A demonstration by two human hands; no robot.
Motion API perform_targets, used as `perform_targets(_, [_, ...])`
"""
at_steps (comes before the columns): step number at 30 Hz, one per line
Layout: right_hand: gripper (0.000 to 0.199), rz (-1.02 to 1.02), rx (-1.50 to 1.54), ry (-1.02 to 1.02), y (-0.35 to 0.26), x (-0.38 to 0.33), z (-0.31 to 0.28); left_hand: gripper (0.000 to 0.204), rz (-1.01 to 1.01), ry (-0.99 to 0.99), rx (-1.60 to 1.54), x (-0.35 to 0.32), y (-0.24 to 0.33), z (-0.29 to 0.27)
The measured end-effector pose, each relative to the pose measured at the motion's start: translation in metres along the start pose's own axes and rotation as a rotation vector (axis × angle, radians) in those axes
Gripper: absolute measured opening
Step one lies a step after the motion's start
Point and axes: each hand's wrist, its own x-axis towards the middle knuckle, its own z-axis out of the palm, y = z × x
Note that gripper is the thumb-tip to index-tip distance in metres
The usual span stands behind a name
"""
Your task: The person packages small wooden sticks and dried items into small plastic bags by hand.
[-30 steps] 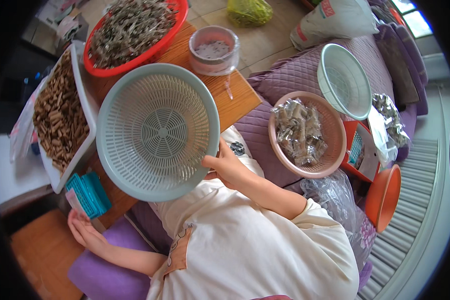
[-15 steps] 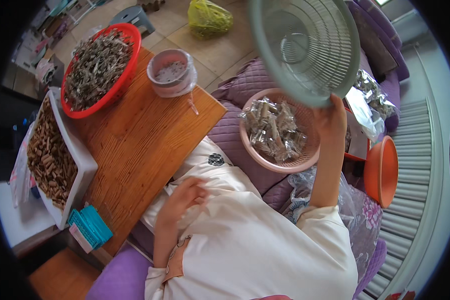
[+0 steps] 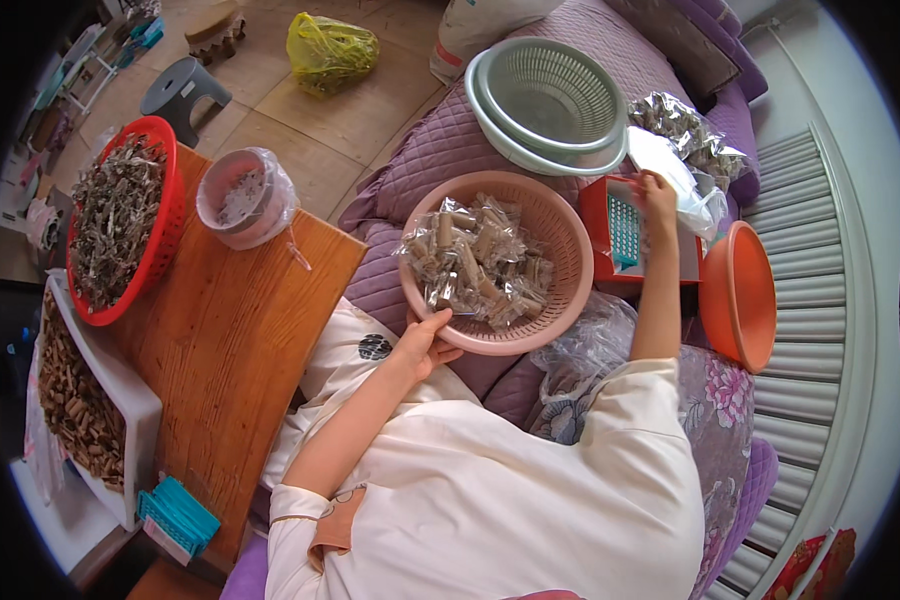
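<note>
Head view: left hand fingers curl on the rim of the pink basket of clear-wrapped rolls on the purple sofa; right hand fingers rest together on a red box.

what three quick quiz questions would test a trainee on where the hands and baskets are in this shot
1. True or false: the left hand grips the rim of the pink plastic basket of wrapped rolls.
2. Which does the right hand touch: A the red box, B the orange bowl, C the red basket of dried pieces?
3. Fill in: the pale green slotted colander sits on the purple ____.

Key: 1 true; 2 A; 3 quilt.
</note>
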Motion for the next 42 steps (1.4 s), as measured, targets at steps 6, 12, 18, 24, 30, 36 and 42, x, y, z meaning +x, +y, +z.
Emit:
perform_targets(6, [0.029, -0.236, -1.192, 0.221, 0.034, 0.080, -0.090, 0.027, 0.111, -0.017, 0.059, 0.005, 0.002, -0.004])
perform_targets(12, [0.057, -0.189, -1.439, 0.011, 0.057, 0.106, -0.114, 0.029, 0.083, -0.067, 0.084, 0.008, 0.000, -0.010])
perform_targets(18, [0.029, -0.113, -1.395, 0.100, 0.050, 0.105, -0.095, 0.036, 0.076, -0.074, 0.057, 0.005, 0.003, -0.011])
perform_targets(24, [0.034, -0.129, -1.125, 0.485, 0.006, 0.143, -0.125, 0.037, 0.047, -0.104, 0.035, 0.005, 0.004, -0.007])
perform_targets(30, [0.038, -0.082, -0.885, 1.016, -0.126, 0.166, -0.190, 0.036, 0.085, -0.110, -0.039, 0.006, -0.002, -0.001])
perform_targets(36, [0.027, -0.418, 0.193, 0.851, -0.242, 0.105, -0.104, 0.035, 0.160, -0.036, -0.171, -0.007, -0.013, -0.011])
perform_targets(42, [0.028, -0.578, 0.577, 0.246, -0.275, 0.013, -0.021, 0.029, 0.328, 0.036, -0.282, -0.095, -0.009, -0.011])
